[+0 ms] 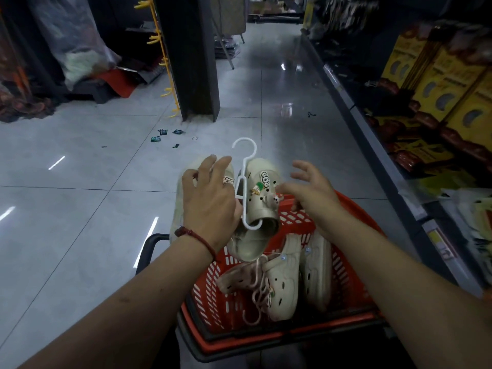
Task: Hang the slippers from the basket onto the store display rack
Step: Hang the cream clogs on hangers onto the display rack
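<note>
So the left hand [210,201] has the pair of cream slippers [262,193] held up just above the far-left corner of the red basket [266,339]. Its fingers are bent over the left slipper and its thumb is by the white hanger [241,182]. The slippers' long axis runs away from the person, toes pointing out past the basket and heel openings facing down into it. The hanger's hook sticks out beyond the toes, open end to the left. The right hand [311,193] is over the basket's far rim, just beside the right slipper, fingers spread wide and holding nothing. More cream slippers [282,278] lie inside the basket, tangled with a pink hanger [257,296].
</note>
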